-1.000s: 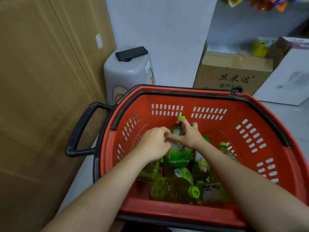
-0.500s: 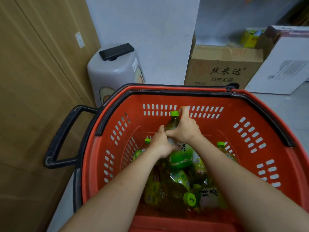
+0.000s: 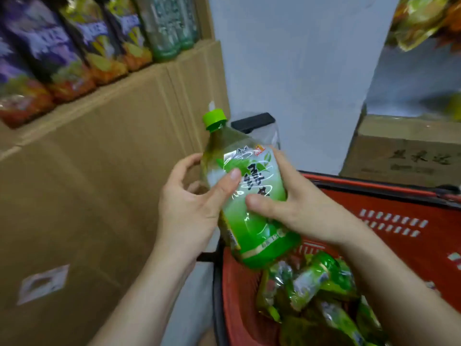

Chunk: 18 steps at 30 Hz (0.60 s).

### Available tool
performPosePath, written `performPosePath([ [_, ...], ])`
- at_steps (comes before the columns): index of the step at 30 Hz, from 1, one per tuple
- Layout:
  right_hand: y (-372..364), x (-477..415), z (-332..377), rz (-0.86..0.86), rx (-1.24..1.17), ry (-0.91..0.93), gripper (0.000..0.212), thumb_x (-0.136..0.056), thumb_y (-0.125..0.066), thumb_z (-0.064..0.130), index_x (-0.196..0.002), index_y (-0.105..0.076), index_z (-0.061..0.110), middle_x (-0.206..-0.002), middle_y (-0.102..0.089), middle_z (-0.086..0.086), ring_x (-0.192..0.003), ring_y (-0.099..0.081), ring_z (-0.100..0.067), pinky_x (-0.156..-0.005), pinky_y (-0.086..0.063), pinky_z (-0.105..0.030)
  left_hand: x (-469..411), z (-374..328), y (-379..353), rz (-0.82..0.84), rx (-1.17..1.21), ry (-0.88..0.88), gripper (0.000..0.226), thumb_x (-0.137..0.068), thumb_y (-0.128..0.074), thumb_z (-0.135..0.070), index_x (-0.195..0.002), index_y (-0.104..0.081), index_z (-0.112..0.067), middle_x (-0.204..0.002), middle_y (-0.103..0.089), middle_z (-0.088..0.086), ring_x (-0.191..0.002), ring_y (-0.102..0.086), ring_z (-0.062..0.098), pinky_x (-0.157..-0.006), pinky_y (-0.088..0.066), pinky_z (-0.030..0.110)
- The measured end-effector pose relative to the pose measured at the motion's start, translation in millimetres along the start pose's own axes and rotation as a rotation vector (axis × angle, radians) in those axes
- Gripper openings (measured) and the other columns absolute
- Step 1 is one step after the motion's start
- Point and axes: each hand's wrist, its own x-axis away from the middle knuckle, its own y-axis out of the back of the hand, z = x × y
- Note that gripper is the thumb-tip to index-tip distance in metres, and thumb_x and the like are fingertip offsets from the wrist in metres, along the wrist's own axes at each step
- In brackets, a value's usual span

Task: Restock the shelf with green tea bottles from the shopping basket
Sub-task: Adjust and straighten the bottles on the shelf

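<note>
Green tea bottle [image 3: 259, 176] is held just above the red shopping basket [image 3: 374, 188], cap tilted toward the shelf drinks [image 3: 162, 26], left hand [image 3: 189, 203] pinching the label thumb-to-fingers, right hand [image 3: 306, 211] curled round its far side, probably to steady the transfer; spare bottles [image 3: 311, 278] lie below.
</note>
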Motion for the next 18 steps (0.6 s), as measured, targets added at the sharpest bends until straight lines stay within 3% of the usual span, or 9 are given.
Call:
performPosePath([
  [2, -38.9, -13.5, 27.3, -0.006, 0.211, 0.091, 0.109, -0.056, -0.08, 0.063, -0.145, -0.022, 0.035, -0.134, -0.052, 0.008, -0.124, -0.051, -0.005, -0.101, -0.044, -0.026, 5.3, -34.7, 39.5, -0.116, -0.104, -0.079, 0.053, -0.054, -0.083, -0.044, -0.099, -0.058, -0.031, -0.077, -0.076, 0.001, -0.067, -0.072, 0.015, -0.056, -0.055, 0.029],
  [4, -77.7, -21.4, 62.7, -0.017, 0.376, 0.164, 0.13, -0.046, -0.075, 0.074, -0.148, -0.003, 0.039, -0.145, -0.034, 0.009, -0.132, -0.038, -0.004, -0.109, -0.036, -0.029, 11.1, -67.6, 78.4, -0.205, -0.277, -0.191, 0.053, -0.054, -0.081, -0.051, -0.099, -0.055, -0.036, -0.077, -0.075, -0.001, -0.067, -0.072, 0.017, -0.059, -0.058, 0.037],
  [6, -115.3, -29.7, 91.8, 0.031, 0.37, 0.238, 0.133, -0.046, -0.076, 0.07, -0.146, 0.006, 0.042, -0.147, -0.028, 0.01, -0.132, -0.037, -0.006, -0.108, -0.037, -0.031, 17.1, -95.2, 115.3, -0.272, -0.439, -0.282, 0.052, -0.055, -0.077, -0.058, -0.098, -0.053, -0.041, -0.079, -0.073, -0.012, -0.069, -0.072, 0.014, -0.061, -0.058, 0.043],
  [9, -166.6, -44.7, 129.2, 0.07, 0.3, 0.317, 0.135, -0.05, -0.084, 0.055, -0.147, 0.01, 0.04, -0.134, -0.026, 0.011, -0.121, -0.035, -0.003, -0.099, -0.036, -0.025, 26.0, -132.0, 162.7, -0.368, -0.536, -0.344, 0.057, -0.054, -0.079, -0.06, -0.099, -0.051, -0.039, -0.082, -0.067, -0.028, -0.068, -0.068, 0.005, -0.058, -0.057, 0.035],
  [11, -199.1, -52.5, 152.4, 0.065, 0.275, 0.387, 0.133, -0.052, -0.084, 0.044, -0.148, 0.008, 0.038, -0.128, -0.025, 0.008, -0.117, -0.04, -0.01, -0.093, -0.036, -0.025, 31.8, -152.8, 193.4, -0.403, -0.525, -0.349, 0.061, -0.053, -0.084, -0.054, -0.101, -0.051, -0.036, -0.081, -0.071, -0.02, -0.07, -0.069, 0.006, -0.058, -0.057, 0.032],
  [14, -247.7, -65.4, 178.6, -0.003, 0.213, 0.521, 0.122, -0.055, -0.081, 0.04, -0.148, -0.001, 0.036, -0.129, -0.031, 0.0, -0.116, -0.048, -0.022, -0.095, -0.044, -0.033, 38.3, -177.5, 234.7, -0.429, -0.504, -0.341, 0.057, -0.06, -0.082, -0.045, -0.107, -0.049, -0.038, -0.098, -0.071, -0.004, -0.087, -0.07, 0.014, -0.07, -0.059, 0.042],
  [18, -300.8, -83.7, 199.0, 0.01, 0.129, 0.571, 0.117, -0.059, -0.083, 0.038, -0.148, -0.007, 0.034, -0.131, -0.034, -0.002, -0.11, -0.042, -0.014, -0.092, -0.042, -0.03, 43.7, -189.1, 283.0, -0.426, -0.416, -0.304, 0.045, -0.084, -0.069, -0.029, -0.123, -0.047, -0.036, -0.115, -0.065, -0.003, -0.101, -0.065, 0.009, -0.068, -0.054, 0.021],
])
